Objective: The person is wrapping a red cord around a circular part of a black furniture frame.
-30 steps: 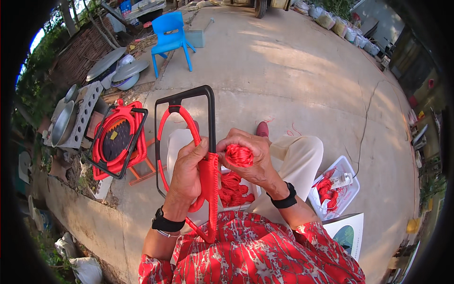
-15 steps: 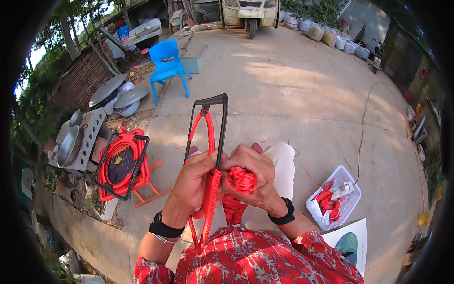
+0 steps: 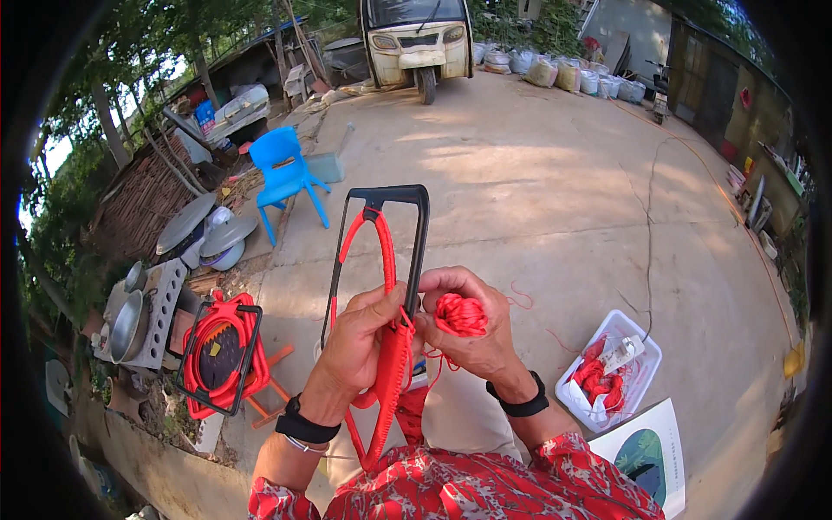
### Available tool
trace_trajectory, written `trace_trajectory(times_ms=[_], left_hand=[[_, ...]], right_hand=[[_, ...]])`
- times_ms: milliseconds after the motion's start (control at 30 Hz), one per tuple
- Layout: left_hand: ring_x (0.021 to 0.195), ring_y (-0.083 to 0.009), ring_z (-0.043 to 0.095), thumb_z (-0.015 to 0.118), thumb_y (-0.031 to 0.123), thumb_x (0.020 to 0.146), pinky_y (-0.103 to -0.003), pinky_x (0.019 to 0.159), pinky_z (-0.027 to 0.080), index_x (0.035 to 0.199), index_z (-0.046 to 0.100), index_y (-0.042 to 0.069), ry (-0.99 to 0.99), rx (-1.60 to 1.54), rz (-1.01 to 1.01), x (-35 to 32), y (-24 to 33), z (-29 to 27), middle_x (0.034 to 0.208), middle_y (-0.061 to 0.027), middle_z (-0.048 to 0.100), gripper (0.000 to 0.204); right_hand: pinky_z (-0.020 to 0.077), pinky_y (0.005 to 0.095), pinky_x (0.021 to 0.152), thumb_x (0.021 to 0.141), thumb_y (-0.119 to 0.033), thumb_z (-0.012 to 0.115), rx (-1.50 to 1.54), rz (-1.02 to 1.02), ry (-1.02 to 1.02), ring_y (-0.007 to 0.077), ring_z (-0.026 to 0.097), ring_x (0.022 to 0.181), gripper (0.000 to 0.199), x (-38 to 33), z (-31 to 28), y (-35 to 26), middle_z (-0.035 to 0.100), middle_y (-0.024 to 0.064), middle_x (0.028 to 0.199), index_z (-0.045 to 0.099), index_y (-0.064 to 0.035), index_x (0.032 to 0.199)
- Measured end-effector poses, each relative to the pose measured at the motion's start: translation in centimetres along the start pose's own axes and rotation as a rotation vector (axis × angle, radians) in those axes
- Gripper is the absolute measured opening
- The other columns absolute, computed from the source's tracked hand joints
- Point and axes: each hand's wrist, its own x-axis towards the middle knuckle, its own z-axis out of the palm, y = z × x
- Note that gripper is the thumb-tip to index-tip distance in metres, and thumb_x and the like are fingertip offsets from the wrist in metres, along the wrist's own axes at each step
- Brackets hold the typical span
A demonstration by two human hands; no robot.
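Observation:
My left hand (image 3: 364, 338) is closed around the side of a black rectangular frame (image 3: 419, 238), held upright in front of me. Red cord is wound tightly over its lower part (image 3: 394, 360), and a red-wrapped hoop (image 3: 387, 251) curves inside it. In my right hand (image 3: 485, 342), close beside the frame, a bundle of shiny red cord (image 3: 461, 315) is gripped. A few thin loose strands dangle below that bundle. The right thumb and fingertips are near the frame's edge; whether they also pinch a strand there cannot be made out.
At left, a similar black frame with red loops (image 3: 258, 347) rests on an orange-red stand (image 3: 269, 399). A white plastic basket (image 3: 656, 355) holding red cord is at right, beside a white printed sheet or box (image 3: 672, 442). Farther off are a blue chair (image 3: 282, 178) and a three-wheeled vehicle (image 3: 418, 56).
The view has shifted, showing more of the far yard. My right hand has turned, exposing its fingers and loose strands under the cord bundle. My left hand keeps hold of the frame.

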Motion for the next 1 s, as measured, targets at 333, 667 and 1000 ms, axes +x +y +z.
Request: trace_trajectory(times_ms=[333, 667, 1000], left_hand=[[0.042, -0.0187, 0.050, 0.045, 0.030, 0.099, -0.031, 0.037, 0.042, 0.091, 0.051, 0.001, 0.185, 0.113, -0.050, 2.8, -2.6, 0.9, 0.064, -0.0084, 0.052, 0.031], [0.037, -0.0224, 0.046, 0.039, 0.032, 0.100, -0.031, 0.035, 0.040, 0.092, 0.054, 0.003, 0.271, -0.038, -0.098, -0.4, -8.1, -5.0, 0.054, -0.0125, 0.047, 0.034], [0.046, -0.0184, 0.050, 0.043, 0.033, 0.099, -0.030, 0.040, 0.042, 0.089, 0.054, 0.004, 0.374, -0.282, 0.013, -3.9, -11.1, -8.7, 0.064, -0.0081, 0.053, 0.032]], right_hand=[[0.0450, 0.0288, 0.052, 0.064, 0.001, 0.076, -0.408, -0.534, -0.023, 0.0208, 0.058, 0.060, 0.027, -0.3, -3.1, 2.3, 0.060, 0.0069, 0.072, 0.066, -0.0039, 0.088], [0.0446, 0.0206, 0.064, 0.081, -0.002, 0.068, 0.141, 0.425, -0.108, 0.0025, 0.053, 0.070, 0.017, -2.7, -1.4, 7.6, 0.060, -0.0036, 0.080, 0.063, -0.0017, 0.097], [0.0478, 0.0275, 0.066, 0.071, 0.001, 0.075, -0.314, -0.052, -0.283, 0.0172, 0.061, 0.071, 0.039, -5.6, 1.2, 7.3, 0.064, 0.0055, 0.084, 0.064, -0.0061, 0.108]])
